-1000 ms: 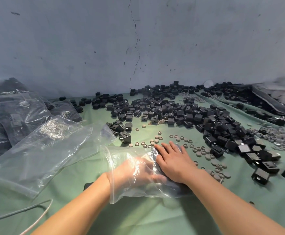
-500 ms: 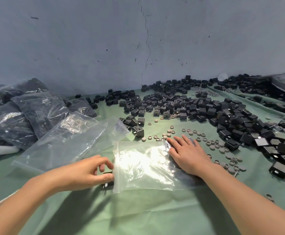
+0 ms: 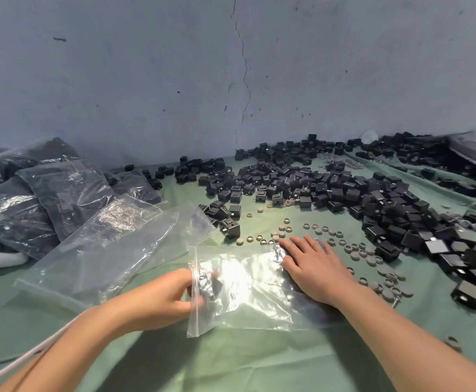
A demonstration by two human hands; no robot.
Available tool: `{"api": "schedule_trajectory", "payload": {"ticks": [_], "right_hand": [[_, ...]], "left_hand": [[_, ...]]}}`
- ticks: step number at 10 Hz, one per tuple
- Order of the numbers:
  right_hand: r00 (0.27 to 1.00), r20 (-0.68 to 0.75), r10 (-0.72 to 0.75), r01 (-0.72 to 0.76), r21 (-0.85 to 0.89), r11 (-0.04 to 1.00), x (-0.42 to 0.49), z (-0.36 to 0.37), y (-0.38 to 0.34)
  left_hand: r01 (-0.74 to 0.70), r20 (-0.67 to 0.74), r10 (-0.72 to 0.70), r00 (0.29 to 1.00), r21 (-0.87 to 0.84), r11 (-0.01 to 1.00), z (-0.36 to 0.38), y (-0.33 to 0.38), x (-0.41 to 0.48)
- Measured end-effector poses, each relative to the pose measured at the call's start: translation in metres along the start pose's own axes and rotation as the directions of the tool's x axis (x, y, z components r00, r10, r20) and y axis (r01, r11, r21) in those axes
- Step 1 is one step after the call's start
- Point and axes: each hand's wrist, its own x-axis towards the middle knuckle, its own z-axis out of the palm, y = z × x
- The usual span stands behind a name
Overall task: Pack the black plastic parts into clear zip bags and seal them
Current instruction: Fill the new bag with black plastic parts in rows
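A clear zip bag (image 3: 248,292) lies flat on the green cloth in front of me, its mouth facing left. My left hand (image 3: 157,298) is at that mouth, and its fingertips reach just inside while pinching a black plastic part (image 3: 207,284). My right hand (image 3: 316,267) rests flat on the bag's far right end, fingers spread and straight. A big heap of loose black plastic parts (image 3: 344,190) covers the cloth beyond and to the right.
Empty clear bags (image 3: 103,244) lie to the left of the bag. Filled bags of black parts (image 3: 47,199) pile up at far left. Several grey round caps (image 3: 372,256) are scattered by my right hand. A white cord (image 3: 18,360) crosses the near left. A wall stands behind.
My left hand came out of the bag, took a black part lying by the mouth, and now pushes it in through the opening. My right hand stayed flat on the bag.
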Motion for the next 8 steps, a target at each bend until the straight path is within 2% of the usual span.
{"api": "schedule_trajectory", "payload": {"ticks": [1, 2, 4, 5, 6, 7, 8], "right_hand": [[1.000, -0.001, -0.001, 0.001, 0.006, 1.000, 0.001, -0.001, -0.001], [1.000, -0.006, -0.001, 0.001, 0.003, 1.000, 0.001, -0.001, 0.000], [1.000, -0.003, 0.000, 0.000, 0.003, 1.000, 0.001, -0.002, 0.000], [1.000, -0.005, 0.002, -0.002, -0.002, 1.000, 0.000, -0.002, -0.001], [1.000, -0.005, 0.001, -0.001, 0.004, 1.000, 0.000, -0.003, -0.002], [1.000, -0.012, 0.003, -0.003, 0.012, 1.000, 0.000, -0.003, -0.002], [1.000, -0.013, 0.003, -0.003, 0.018, 1.000, -0.001, -0.003, -0.002]], "left_hand": [[0.064, 0.049, -0.058, 0.997, -0.126, 0.990, 0.011, -0.002, 0.018], [0.127, 0.016, -0.127, 0.992, -0.182, 0.975, 0.019, -0.005, 0.029], [0.064, 0.050, -0.061, 0.997, -0.060, 0.996, 0.024, 0.017, 0.056], [0.084, 0.031, -0.085, 0.996, 0.018, 0.996, 0.038, 0.022, 0.068], [0.147, 0.078, -0.149, 0.986, 0.029, 0.989, 0.042, 0.024, 0.067], [0.055, 0.121, -0.055, 0.991, 0.002, 0.998, 0.036, 0.024, 0.063], [0.107, 0.084, -0.098, 0.992, -0.100, 0.989, 0.032, 0.016, 0.060]]}}
